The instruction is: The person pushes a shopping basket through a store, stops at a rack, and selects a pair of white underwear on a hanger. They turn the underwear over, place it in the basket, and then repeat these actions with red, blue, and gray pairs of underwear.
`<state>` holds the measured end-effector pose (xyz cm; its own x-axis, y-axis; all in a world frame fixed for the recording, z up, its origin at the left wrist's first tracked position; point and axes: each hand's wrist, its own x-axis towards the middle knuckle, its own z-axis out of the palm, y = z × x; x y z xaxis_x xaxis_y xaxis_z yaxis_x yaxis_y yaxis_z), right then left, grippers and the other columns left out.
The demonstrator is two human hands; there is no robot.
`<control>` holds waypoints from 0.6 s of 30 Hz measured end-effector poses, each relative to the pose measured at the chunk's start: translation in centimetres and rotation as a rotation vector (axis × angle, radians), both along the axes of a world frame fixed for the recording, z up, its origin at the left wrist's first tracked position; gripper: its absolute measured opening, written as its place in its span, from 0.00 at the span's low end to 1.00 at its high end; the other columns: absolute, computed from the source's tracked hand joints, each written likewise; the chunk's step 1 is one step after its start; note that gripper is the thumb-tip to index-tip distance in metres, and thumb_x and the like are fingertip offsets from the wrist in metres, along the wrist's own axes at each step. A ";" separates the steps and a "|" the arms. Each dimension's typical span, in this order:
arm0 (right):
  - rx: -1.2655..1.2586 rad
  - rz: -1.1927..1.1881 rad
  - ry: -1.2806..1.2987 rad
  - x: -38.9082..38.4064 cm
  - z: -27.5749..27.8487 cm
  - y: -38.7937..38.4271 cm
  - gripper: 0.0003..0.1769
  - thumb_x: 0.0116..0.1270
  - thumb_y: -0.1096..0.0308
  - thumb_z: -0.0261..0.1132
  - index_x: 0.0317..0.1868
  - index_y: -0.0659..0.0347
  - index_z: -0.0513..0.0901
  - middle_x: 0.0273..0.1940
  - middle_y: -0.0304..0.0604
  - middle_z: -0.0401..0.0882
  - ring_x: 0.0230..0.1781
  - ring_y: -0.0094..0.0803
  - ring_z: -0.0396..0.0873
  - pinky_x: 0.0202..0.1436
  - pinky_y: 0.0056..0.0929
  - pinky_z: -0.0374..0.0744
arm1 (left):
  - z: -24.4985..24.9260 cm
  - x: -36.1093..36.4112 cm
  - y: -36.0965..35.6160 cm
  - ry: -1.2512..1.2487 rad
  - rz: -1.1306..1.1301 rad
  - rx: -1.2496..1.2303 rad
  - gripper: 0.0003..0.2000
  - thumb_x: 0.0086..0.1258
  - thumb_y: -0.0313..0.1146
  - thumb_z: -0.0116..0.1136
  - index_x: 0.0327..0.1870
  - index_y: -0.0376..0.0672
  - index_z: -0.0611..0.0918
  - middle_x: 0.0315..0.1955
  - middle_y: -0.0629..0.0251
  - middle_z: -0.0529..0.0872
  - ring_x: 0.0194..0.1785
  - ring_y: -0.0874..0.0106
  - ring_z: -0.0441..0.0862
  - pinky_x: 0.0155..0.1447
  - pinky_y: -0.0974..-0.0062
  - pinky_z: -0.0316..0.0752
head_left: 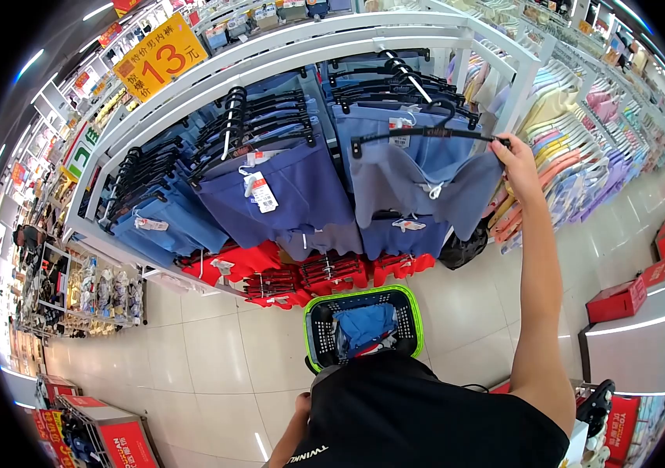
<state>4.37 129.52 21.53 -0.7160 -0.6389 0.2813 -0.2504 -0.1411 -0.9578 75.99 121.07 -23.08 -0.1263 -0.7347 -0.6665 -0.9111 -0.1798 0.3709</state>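
Observation:
My right hand (518,162) is raised to the white clothes rack (285,58) and grips the right end of a black hanger (426,132) that carries grey-blue shorts (418,183). The shorts hang in front of a row of similar blue ones on the rail. Low in the picture, my left hand (301,405) is mostly hidden behind my black shirt; it seems to be near the handle of a green and black shopping basket (313,331). Blue clothing lies inside the basket.
Dark blue shorts (278,191) hang left of centre and red garments (262,269) on the lower rail. A yellow price sign (161,56) reads 13. Pastel clothes (574,164) line racks at right. Red boxes (617,300) and a white counter (644,335) stand at right.

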 end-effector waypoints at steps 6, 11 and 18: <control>0.017 0.050 0.010 4.6 -1.7 2.0 0.11 0.69 0.64 0.64 0.43 0.64 0.78 0.35 0.34 0.80 0.35 0.18 0.74 0.41 0.18 0.72 | 6.9 -6.3 -6.4 0.666 0.223 -0.147 0.10 0.70 0.32 0.53 0.43 0.35 0.81 0.29 0.67 0.83 0.28 0.79 0.76 0.32 0.80 0.72; 0.001 0.151 -0.012 10.7 -2.2 1.6 0.09 0.69 0.66 0.64 0.42 0.64 0.78 0.35 0.34 0.80 0.36 0.18 0.74 0.42 0.18 0.72 | 27.2 -17.9 -10.2 1.097 0.095 -0.257 0.22 0.69 0.31 0.60 0.62 0.36 0.71 0.52 0.59 0.80 0.56 0.72 0.76 0.61 0.74 0.70; 0.000 0.358 -0.043 19.5 -2.9 -1.0 0.08 0.68 0.69 0.64 0.43 0.63 0.79 0.36 0.36 0.82 0.38 0.17 0.76 0.41 0.17 0.74 | 40.6 -22.0 -11.0 1.379 -0.240 -0.356 0.20 0.67 0.31 0.61 0.58 0.35 0.73 0.51 0.60 0.81 0.55 0.71 0.77 0.61 0.73 0.70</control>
